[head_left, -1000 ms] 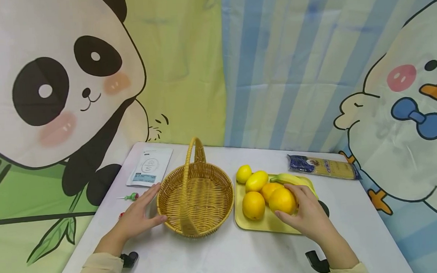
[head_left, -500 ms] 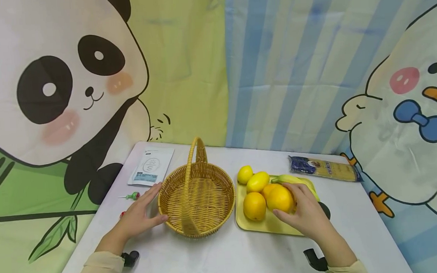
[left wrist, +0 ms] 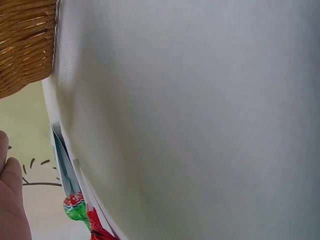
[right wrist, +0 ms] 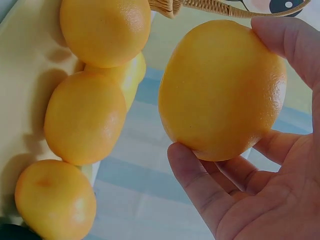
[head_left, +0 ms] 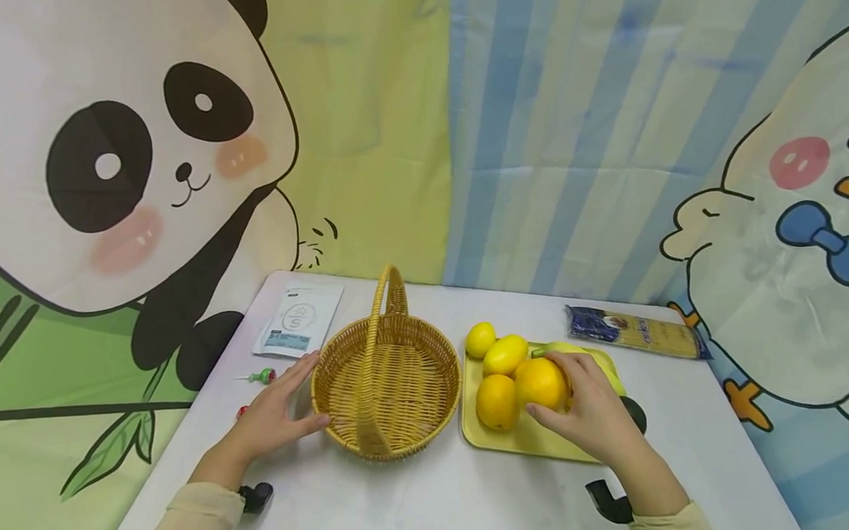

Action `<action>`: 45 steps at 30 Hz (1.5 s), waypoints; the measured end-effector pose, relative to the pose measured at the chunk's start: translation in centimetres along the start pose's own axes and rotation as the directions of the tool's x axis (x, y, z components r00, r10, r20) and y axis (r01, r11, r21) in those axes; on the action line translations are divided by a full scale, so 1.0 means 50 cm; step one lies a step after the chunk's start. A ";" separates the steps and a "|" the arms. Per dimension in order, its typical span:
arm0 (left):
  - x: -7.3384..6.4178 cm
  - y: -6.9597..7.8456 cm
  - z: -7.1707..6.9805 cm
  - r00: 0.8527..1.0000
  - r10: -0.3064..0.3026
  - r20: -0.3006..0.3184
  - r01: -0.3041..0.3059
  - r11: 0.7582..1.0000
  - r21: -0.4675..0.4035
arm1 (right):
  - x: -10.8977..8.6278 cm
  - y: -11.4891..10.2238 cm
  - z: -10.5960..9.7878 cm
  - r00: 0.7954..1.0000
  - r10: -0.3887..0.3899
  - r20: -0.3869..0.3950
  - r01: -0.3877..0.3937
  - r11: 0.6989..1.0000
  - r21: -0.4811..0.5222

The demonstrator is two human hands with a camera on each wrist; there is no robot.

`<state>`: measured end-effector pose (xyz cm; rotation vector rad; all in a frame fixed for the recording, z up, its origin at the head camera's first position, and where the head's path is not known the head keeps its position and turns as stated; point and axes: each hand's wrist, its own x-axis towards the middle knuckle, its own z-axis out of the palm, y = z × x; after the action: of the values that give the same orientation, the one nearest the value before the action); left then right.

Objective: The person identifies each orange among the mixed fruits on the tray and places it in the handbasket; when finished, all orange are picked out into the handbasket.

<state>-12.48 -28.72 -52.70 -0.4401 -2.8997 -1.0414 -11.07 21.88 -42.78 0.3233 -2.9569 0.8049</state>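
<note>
My right hand [head_left: 593, 404] holds an orange [right wrist: 222, 90] between thumb and fingertips. In the right wrist view this orange is clear of the other fruit, above the yellow tray [head_left: 527, 444]. On the tray lie another orange [head_left: 497, 401], more orange-coloured fruit [right wrist: 85, 117], a lemon [head_left: 505, 355] and bananas [head_left: 605, 359], partly hidden by my right hand. A second lemon [head_left: 480, 340] is at the tray's far left corner. My left hand [head_left: 270, 421], fingers extended and thumb spread, is at the left rim of the wicker basket [head_left: 388, 395]; contact is hard to tell.
A white pouch [head_left: 301, 319] lies behind my left hand. Beside that hand are a green lollipop [head_left: 263, 376] and a red-wrapped one [left wrist: 97, 227]. A pasta packet [head_left: 637, 331] is at the back right. A dark rounded thing [head_left: 634, 414] shows beyond my right hand. The basket's handle [head_left: 375, 356] arches upward.
The orange in my right hand has risen slightly and shifted left over the tray, covering more of the fruit behind it. My left hand stays by the basket. The head view has drifted slightly.
</note>
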 end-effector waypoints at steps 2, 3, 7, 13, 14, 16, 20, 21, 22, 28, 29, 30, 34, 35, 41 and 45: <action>0.002 0.001 0.000 1.000 -0.002 0.001 0.002 1.000 0.002 | 0.000 -0.001 -0.001 1.000 -0.003 -0.002 0.003 1.000 0.000; 0.003 0.002 0.000 1.000 -0.003 0.004 0.003 1.000 0.005 | 0.000 -0.002 -0.002 1.000 -0.006 -0.004 0.006 1.000 -0.001; 0.007 0.005 0.000 1.000 -0.006 0.011 0.006 1.000 0.009 | 0.002 -0.003 -0.004 1.000 -0.018 -0.013 0.018 1.000 -0.003; 0.006 0.006 -0.001 1.000 0.002 0.012 -0.002 1.000 0.011 | 0.007 -0.009 -0.004 0.999 -0.034 -0.018 0.034 0.999 -0.002; 0.006 0.006 -0.001 1.000 0.002 0.012 -0.002 1.000 0.009 | 0.008 -0.010 -0.004 0.999 -0.035 -0.017 0.035 0.999 -0.003; 0.005 0.006 -0.002 1.000 0.003 0.012 -0.003 1.000 0.008 | 0.010 -0.013 -0.003 0.999 -0.036 -0.015 0.036 0.999 -0.003; 0.004 0.006 -0.002 1.000 -0.004 0.012 0.004 1.000 0.007 | 0.016 -0.018 0.001 0.999 -0.039 -0.008 0.039 0.999 0.005; 0.003 0.006 -0.002 1.000 -0.003 0.012 0.003 1.000 0.010 | 0.018 -0.020 0.002 0.999 -0.041 -0.007 0.041 0.999 0.009; 0.003 0.006 -0.002 1.000 -0.005 0.011 0.005 1.000 0.009 | 0.020 -0.022 0.003 0.999 -0.044 -0.007 0.044 0.999 0.014; 0.001 0.005 -0.001 1.000 -0.009 0.008 0.009 1.000 0.013 | 0.030 -0.032 0.008 0.999 -0.051 0.003 0.051 0.999 0.017; 0.000 0.005 -0.001 1.000 -0.010 0.009 0.010 1.000 0.015 | 0.031 -0.033 0.009 0.999 -0.053 0.007 0.053 0.999 0.015; -0.001 0.005 -0.001 1.000 -0.014 0.009 0.013 1.000 0.014 | 0.033 -0.036 0.009 0.999 -0.053 0.009 0.053 0.999 0.014; -0.002 0.002 0.000 1.000 -0.014 0.008 0.014 1.000 0.023 | 0.039 -0.044 0.012 0.998 -0.055 0.021 0.054 0.998 0.015; -0.002 0.002 0.001 1.000 -0.014 0.007 0.014 1.000 0.025 | 0.041 -0.046 0.013 0.998 -0.055 0.025 0.055 0.998 0.016; -0.002 0.001 0.002 1.000 -0.013 0.007 0.012 0.999 0.031 | 0.049 -0.057 0.016 0.997 -0.062 0.038 0.061 0.998 0.028; -0.002 0.002 0.001 1.000 -0.015 0.006 0.015 0.999 0.029 | 0.055 -0.065 0.017 0.997 -0.071 0.037 0.069 0.997 0.032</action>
<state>-12.37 -28.63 -52.67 -0.4220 -2.9238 -1.0006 -13.07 18.18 -41.59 0.4466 -2.9521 0.8457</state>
